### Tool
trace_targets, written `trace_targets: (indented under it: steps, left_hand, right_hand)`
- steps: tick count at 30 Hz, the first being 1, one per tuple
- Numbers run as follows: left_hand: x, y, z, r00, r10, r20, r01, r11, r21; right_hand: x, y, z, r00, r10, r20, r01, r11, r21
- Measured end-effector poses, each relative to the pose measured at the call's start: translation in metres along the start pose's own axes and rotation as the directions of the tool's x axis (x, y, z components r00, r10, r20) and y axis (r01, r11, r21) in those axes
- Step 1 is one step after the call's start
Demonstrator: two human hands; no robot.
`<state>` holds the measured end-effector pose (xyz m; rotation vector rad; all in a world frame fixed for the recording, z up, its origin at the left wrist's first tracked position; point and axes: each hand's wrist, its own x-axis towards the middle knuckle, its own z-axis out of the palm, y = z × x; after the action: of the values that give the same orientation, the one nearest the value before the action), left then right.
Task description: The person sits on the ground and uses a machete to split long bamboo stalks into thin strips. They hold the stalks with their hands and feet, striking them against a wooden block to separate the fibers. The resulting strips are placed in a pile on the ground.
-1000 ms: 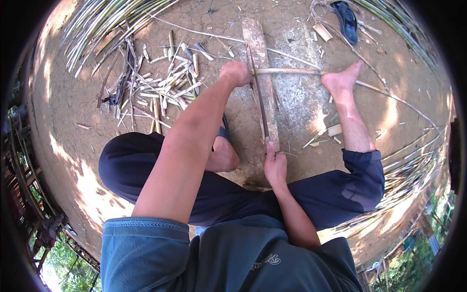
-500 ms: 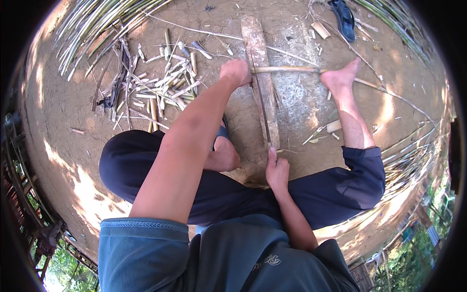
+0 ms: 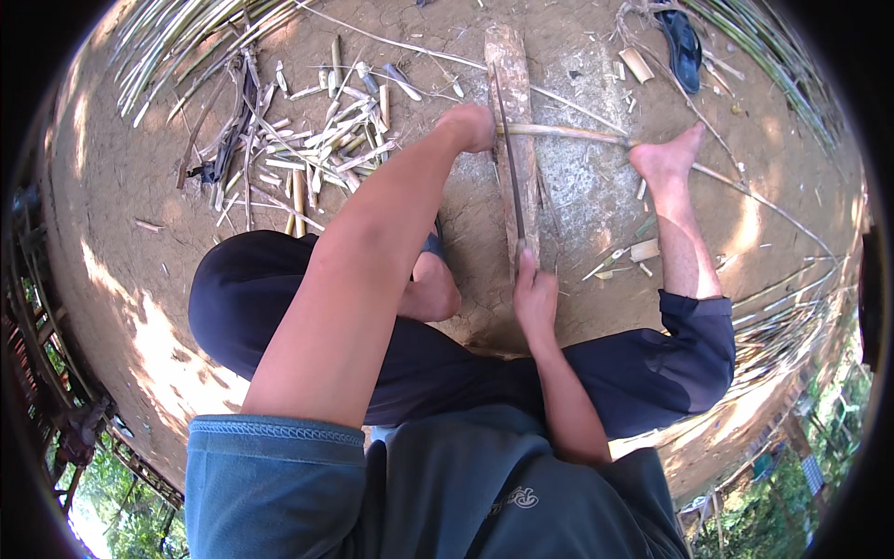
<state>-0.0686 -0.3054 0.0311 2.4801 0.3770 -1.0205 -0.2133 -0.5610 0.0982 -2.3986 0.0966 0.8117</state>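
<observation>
From my judgement, the long blade [image 3: 515,186] could slip on the round cane [image 3: 568,133] and cut the left hand [image 3: 468,128], because its fingers are just beside it; the cane could also roll, if the bare foot [image 3: 669,158] presses weakly. The left fingers appear closed around the cane, which extends rightward from them, over the board [image 3: 506,56]. The right hand [image 3: 535,293] grips the blade's near end, below the cane.

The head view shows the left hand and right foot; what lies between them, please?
Between left hand and right foot, the head view shows a dark blade, a plank and a pale cane.
</observation>
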Motion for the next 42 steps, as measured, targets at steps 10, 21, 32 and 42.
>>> trace_targets:
  steps: [10, 21, 32, 42]
  left_hand:
    - [0.034, 0.0, 0.005, 0.949, 0.313, 0.023, -0.313, 0.936, 0.163]
    - [0.031, -0.02, -0.002, 0.953, 0.262, 0.154, -0.274, 0.96, 0.065]
    - [0.017, 0.002, 0.023, 0.933, 0.187, 0.307, -0.168, 0.982, -0.087]
    - [-0.006, 0.009, 0.048, 0.941, 0.168, 0.294, -0.154, 0.985, -0.071]
  right_hand:
    - [0.06, -0.055, 0.003, 0.994, 0.016, -0.11, -0.011, 0.999, 0.046]
    - [-0.032, 0.02, -0.02, 1.0, 0.003, 0.031, -0.006, 0.994, 0.105]
    - [0.014, -0.011, -0.006, 0.999, -0.027, -0.03, 0.03, 0.994, 0.104]
    - [0.009, -0.002, -0.023, 0.998, 0.053, 0.044, -0.054, 0.999, 0.007]
